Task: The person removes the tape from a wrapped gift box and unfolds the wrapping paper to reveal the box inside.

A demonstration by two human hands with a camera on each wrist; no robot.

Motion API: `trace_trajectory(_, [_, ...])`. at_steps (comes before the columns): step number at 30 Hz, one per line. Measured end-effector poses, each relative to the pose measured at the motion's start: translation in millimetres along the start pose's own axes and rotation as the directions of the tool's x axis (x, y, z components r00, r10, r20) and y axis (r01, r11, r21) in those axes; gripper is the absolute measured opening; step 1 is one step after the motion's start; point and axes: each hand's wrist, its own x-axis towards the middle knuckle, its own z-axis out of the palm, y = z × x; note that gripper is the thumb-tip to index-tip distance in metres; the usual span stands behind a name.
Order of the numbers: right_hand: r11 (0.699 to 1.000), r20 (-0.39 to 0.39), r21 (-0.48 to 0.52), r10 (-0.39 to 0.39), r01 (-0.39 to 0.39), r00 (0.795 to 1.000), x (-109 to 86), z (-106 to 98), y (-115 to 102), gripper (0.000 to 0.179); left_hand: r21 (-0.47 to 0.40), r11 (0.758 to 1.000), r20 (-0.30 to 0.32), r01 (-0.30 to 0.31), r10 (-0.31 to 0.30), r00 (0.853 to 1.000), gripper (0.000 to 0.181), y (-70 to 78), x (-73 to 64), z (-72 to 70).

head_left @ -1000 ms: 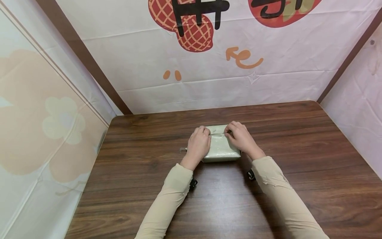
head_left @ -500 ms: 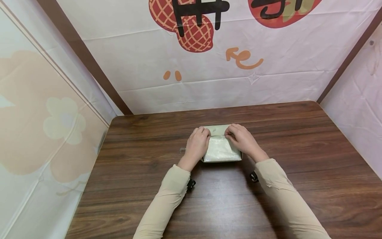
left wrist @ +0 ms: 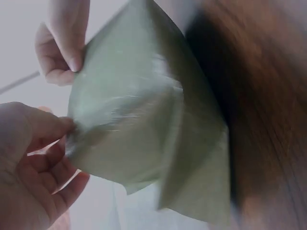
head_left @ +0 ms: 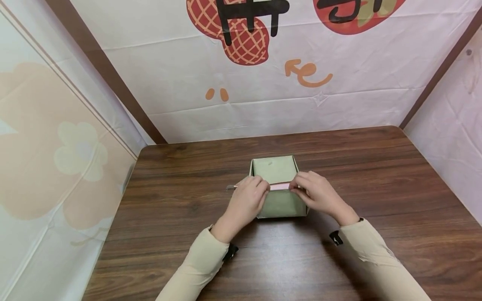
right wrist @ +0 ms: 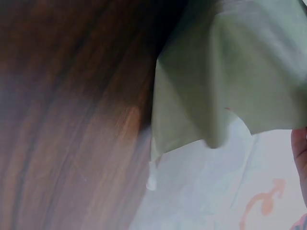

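Observation:
A pale green, paper-like wrapping sheet point(head_left: 284, 205) forms a boxy package on the table. My left hand point(head_left: 244, 198) pinches its near flap at the left, and my right hand point(head_left: 319, 191) pinches the same edge at the right. Behind that edge a pale pink strip point(head_left: 280, 186) shows, with a flat green far panel point(head_left: 274, 168) beyond it. The left wrist view shows the glossy flap point(left wrist: 124, 100) stretched between thumb and fingers of both hands, its side folded into a loose crease. Only some fingers point(right wrist: 299, 158) of the right hand enter the right wrist view.
A small greyish clear piece point(head_left: 230, 187) lies beside the package, partly behind the left hand. The dark wood table point(head_left: 180, 234) stretches around it. A white printed cloth point(head_left: 271, 104) hangs behind the table's far edge.
Both hands have come down toward me, drawing the near flap back. The top, covered before, now shows the pink strip and more of the far panel.

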Motion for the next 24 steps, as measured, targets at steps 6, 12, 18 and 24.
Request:
trace_trajectory(6, [0.981,-0.028,-0.092,-0.176,0.173,0.984,-15.8,-4,-26,0.021,0.148,0.987,0.093,-0.059,0.045,0.995,0.017,25.0,-22.5,-13.2])
trace_trajectory(12, [0.937,-0.064,-0.206,-0.301,0.282,0.952,-27.0,-1,-48,0.025,0.271,0.959,0.198,-0.076,0.021,0.980,0.036,50.7,-36.8,-17.4])
trace_trajectory(18, [0.904,-0.030,-0.283,-0.341,0.319,0.940,-36.6,2,-64,0.021,0.326,0.945,0.303,-0.038,-0.067,0.951,0.041,69.2,-44.1,-14.9])
trace_trajectory(24, [0.923,0.078,-0.272,-0.260,0.271,0.963,-49.2,-1,-76,0.028,0.295,0.955,0.396,0.011,-0.133,0.909,0.023,78.3,-52.8,-2.8])
